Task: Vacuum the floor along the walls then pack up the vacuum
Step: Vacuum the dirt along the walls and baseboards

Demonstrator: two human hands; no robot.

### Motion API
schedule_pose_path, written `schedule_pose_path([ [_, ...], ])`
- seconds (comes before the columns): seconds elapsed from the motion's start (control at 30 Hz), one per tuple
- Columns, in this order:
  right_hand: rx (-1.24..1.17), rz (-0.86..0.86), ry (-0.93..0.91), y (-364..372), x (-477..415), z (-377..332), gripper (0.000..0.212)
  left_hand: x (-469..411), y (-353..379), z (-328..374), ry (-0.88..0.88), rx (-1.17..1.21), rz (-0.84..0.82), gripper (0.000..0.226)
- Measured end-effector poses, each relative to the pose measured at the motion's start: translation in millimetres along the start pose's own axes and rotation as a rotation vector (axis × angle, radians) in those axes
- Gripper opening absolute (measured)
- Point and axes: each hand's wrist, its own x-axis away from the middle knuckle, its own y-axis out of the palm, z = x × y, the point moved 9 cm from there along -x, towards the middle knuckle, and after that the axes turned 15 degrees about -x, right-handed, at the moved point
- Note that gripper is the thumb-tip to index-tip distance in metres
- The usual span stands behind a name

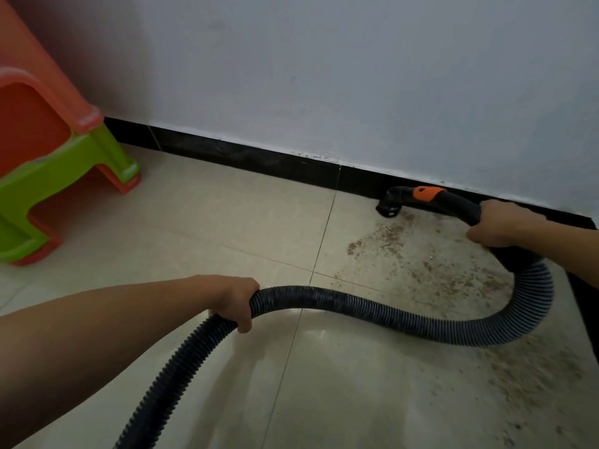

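1. Right hand (505, 223) was clamped round the rear of the handle (453, 202), fingers curled over it, just beside the skirting (259, 157).
2. Left hand (235, 301) gripped the hose (372, 311) mid-run, fingers wrapped round it. It was well apart from the nozzle (389, 209) and held that stretch off the floor (194, 222).
3. Nozzle sat at the foot of the skirting, left of the right hand. It probably touched the floor, but black on black made contact hard to confirm.
4. Handle's long axis ran roughly along the wall (324, 76), nozzle end pointing left. Between the hands the hose looped right, then back toward the left hand.
5. Key relation: the dirt (437, 254) lay on the near side of the nozzle and off to the right, under the hose loop and into the lower right corner. Tiles to the left looked clean.
6. Judgement: wall pass was mid-way and pack-up not started. The next stroke likely called for drawing the nozzle back and rightward through the dirt. The right hand was nearer and would steer; the left would only feed slack.
7. Stool (48, 157) stood far left by the wall, well clear of the hose.
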Motion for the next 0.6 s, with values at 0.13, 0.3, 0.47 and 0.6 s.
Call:
schedule_pose_path([
  [0.13,-0.331,-0.038,0.188,-9.0,0.0,53.8,0.013,-2.7,8.3,-12.8,-0.003,-0.067,0.011,0.046],
  [0.3,-0.388,-0.103,0.112,11.7,23.2,46.3,0.005,-9.4,-1.4,-11.4,0.009,-0.130,0.090,0.044],
  [0.47,-0.431,-0.111,0.116,5.7,29.1,48.0,0.012,-13.2,-11.7,-5.7,0.035,-0.167,0.111,0.044],
  [0.6,-0.406,-0.257,0.097,18.9,53.5,48.7,0.010,-15.4,-17.5,1.3,0.060,-0.192,0.128,0.044],
])
